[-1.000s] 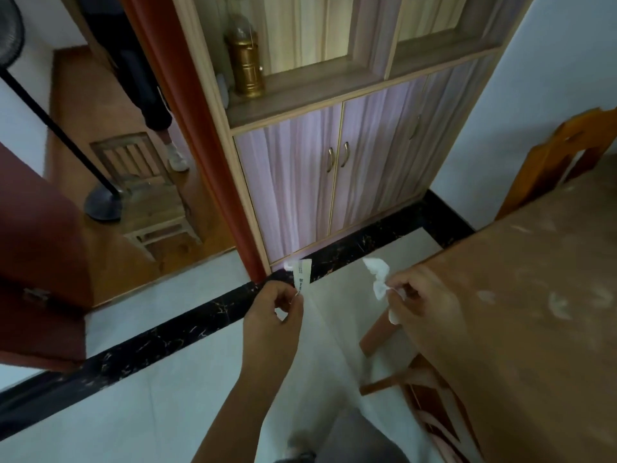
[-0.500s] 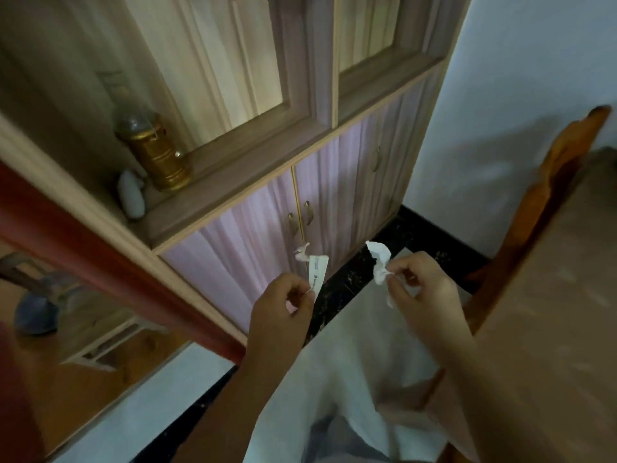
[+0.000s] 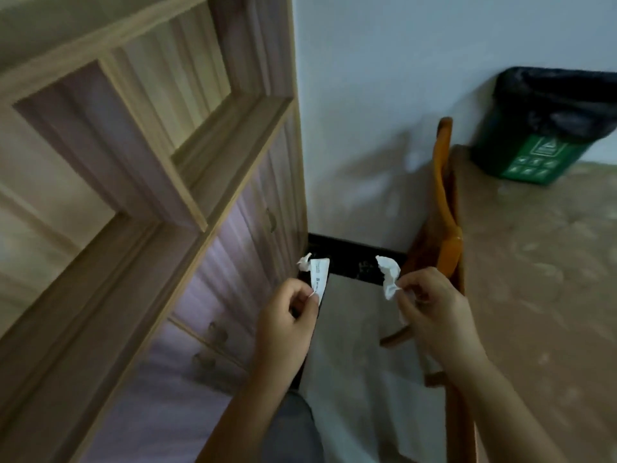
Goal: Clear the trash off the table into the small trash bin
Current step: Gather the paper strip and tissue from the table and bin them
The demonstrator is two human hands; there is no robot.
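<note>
My left hand [image 3: 290, 315] pinches a small printed paper slip [image 3: 319, 274] with a crumpled white bit at its top, held up over the floor. My right hand [image 3: 430, 305] pinches a crumpled white tissue [image 3: 389, 274] just left of the table's edge. The two hands are level and a short way apart. A small green trash bin [image 3: 531, 158] with a black liner bag stands on the brown table [image 3: 541, 279] at its far end, by the wall, well up and to the right of both hands.
An orange wooden chair [image 3: 445, 208] is pushed against the table's left side, close to my right hand. A tall wooden cabinet [image 3: 187, 202] with handled doors fills the left. White floor and a black border strip lie below the hands.
The view has swung right: the doorway and stool have left the frame and the green bin on the table has come into sight. Both hands still hold their scraps, a little farther apart.
</note>
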